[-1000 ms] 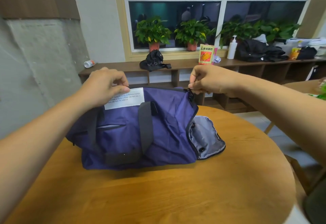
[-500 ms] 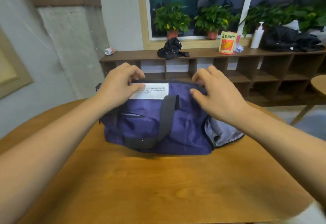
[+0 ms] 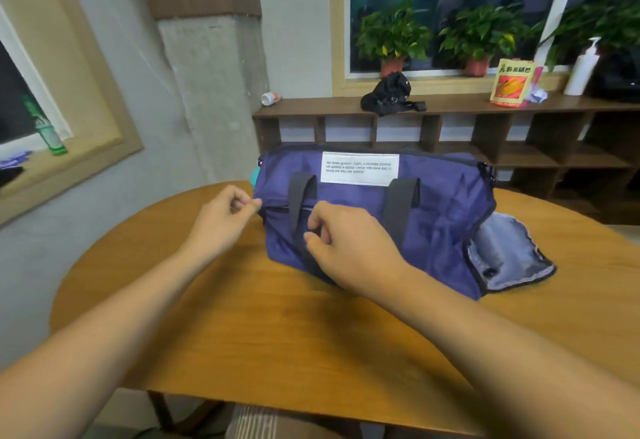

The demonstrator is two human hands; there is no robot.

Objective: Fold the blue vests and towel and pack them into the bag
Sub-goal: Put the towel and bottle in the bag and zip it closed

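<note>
Bag (image 3: 446, 203): soft, creased purple fabric, laid on round wooden table (image 3: 277, 334).
Left hand (image 3: 221, 220): bag's end pinched between fingertips.
Right hand (image 3: 349, 248): fingers curled over dark strap (image 3: 300, 193); hold cannot be told.

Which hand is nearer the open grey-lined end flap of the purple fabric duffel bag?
Right. The right hand curls against the front of the purple fabric duffel bag, toward the grey-lined end flap; the left hand pinches the bag's opposite end.

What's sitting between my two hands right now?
Head view: purple fabric of the bag and one dark strap lie between left hand and right hand.
</note>
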